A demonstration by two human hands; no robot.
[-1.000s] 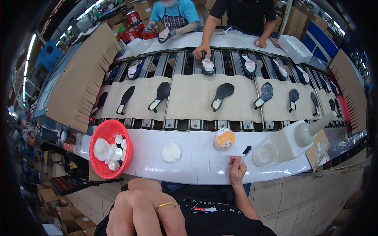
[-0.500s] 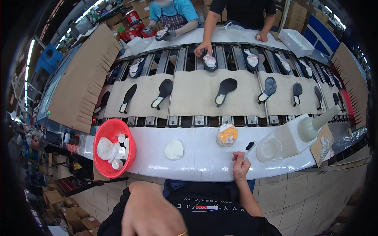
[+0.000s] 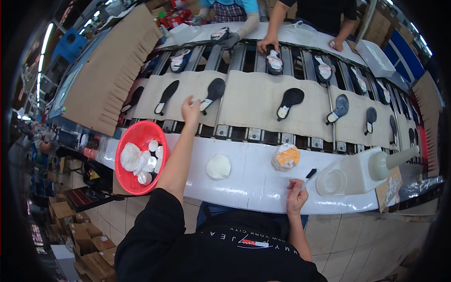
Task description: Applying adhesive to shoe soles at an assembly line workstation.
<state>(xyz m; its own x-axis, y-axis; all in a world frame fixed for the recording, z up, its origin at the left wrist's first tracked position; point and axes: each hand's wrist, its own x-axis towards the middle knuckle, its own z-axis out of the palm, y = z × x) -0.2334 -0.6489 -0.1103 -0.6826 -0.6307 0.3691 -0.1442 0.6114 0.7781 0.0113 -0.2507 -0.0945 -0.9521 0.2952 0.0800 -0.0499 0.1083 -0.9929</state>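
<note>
My left hand [image 3: 190, 112] reaches over the near side of the conveyor, its fingers a little apart beside the heel end of a black shoe sole [image 3: 215, 90]. Whether a fingertip touches the sole, I cannot tell. In my right hand [image 3: 296, 199], above the white table [image 3: 239, 188], is a small brush [image 3: 309, 174] with black bristles and a pale handle, bristles pointing up and away. Between my arms lies a round white pad [image 3: 218, 167]. A roundish block with an orange top [image 3: 285, 157] stands farther right. More black soles [image 3: 290, 99] lie spaced along the beige belt [image 3: 253, 103].
A red basin [image 3: 123, 176] holds white cloth and several white jars, left of my arm. To the right stands a cut-open white bottle [image 3: 350, 174]. Across the conveyor, two people handle shoes [image 3: 274, 61] on the far lane. Cardboard flaps [image 3: 108, 70] flank the line.
My left hand has gone from in front of my chest out to the belt. My right hand still holds the brush. A co-worker has lowered a shoe to the far lane; the whole view has shifted.
</note>
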